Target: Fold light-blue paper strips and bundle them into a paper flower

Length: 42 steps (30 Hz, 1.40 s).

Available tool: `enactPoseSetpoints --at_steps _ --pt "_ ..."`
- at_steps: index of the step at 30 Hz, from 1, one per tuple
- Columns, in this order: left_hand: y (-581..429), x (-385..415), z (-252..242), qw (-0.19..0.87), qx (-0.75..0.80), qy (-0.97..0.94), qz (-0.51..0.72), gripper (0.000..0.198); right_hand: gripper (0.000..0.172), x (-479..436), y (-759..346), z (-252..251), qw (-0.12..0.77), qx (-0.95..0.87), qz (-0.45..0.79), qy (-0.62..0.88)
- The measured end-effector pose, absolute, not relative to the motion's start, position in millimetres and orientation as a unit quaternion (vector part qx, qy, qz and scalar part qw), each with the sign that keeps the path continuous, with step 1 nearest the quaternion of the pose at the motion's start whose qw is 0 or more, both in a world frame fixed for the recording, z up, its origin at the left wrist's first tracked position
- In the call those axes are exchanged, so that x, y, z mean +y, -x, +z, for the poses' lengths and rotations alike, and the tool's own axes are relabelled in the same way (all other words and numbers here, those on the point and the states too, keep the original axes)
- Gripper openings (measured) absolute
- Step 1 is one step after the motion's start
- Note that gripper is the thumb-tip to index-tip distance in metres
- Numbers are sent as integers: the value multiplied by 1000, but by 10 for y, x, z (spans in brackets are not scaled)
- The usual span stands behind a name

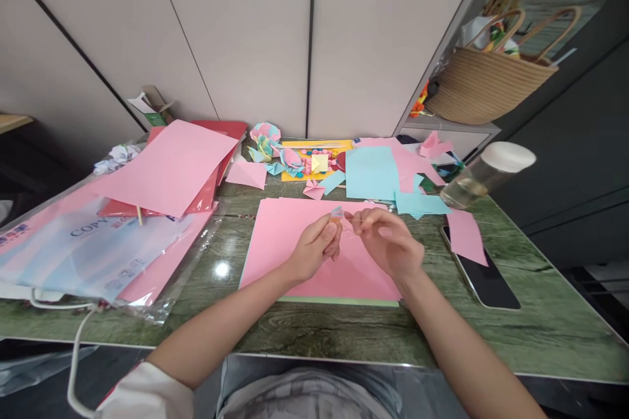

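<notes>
My left hand (318,243) is closed, with thumb and fingers pinched on a small light-blue and orange piece (337,212) whose kind I cannot make out. A thin pale strand (350,220) stretches from that piece to my right hand (392,241). The thumb and index finger of my right hand pinch the strand's end, while its other fingers are curled. Both hands are above a stack of pink paper (275,236), which has a green sheet showing at its front edge.
Folded paper flowers (268,144), an orange tray (289,175) of small pink balls and blue paper (371,171) lie behind the stack. A plastic copy-paper bag (132,255) is at left. To the right are a phone (491,281) and a white-capped bottle (484,173).
</notes>
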<state>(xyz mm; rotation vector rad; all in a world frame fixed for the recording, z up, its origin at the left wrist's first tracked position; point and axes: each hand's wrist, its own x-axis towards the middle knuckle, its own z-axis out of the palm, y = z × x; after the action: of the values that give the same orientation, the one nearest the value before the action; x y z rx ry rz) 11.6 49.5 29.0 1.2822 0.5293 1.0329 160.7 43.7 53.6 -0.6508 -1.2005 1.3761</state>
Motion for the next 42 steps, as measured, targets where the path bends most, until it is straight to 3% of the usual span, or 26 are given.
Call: enactPoseSetpoints --at_steps 3,8,12,17,24,27,31,34,38,42 --pt "-83 509 248 538 303 -643 453 32 6 462 -1594 531 499 -455 677 293" --pt "95 706 164 248 322 -845 346 30 8 497 -1648 508 387 -356 797 298" --pt "229 878 177 78 274 -935 211 24 8 498 -1697 507 383 -372 781 324" --pt "257 921 250 -23 315 -942 113 23 24 496 -1736 542 381 -494 683 380" --pt "116 760 285 -29 447 -891 70 23 48 387 -1564 482 304 -676 473 477" --pt "82 708 308 77 495 -858 112 22 48 373 -1489 386 292 -758 298 502" --pt "59 699 329 281 456 -811 236 34 41 397 -1474 305 261 -839 71 472" --pt "49 701 331 323 421 -811 249 37 38 373 -1479 330 275 -823 100 487" --pt "49 690 331 249 442 -840 190 37 45 323 -1499 438 287 -749 272 531" --pt "56 677 335 203 440 -862 150 37 58 348 -1582 547 277 -730 331 531"
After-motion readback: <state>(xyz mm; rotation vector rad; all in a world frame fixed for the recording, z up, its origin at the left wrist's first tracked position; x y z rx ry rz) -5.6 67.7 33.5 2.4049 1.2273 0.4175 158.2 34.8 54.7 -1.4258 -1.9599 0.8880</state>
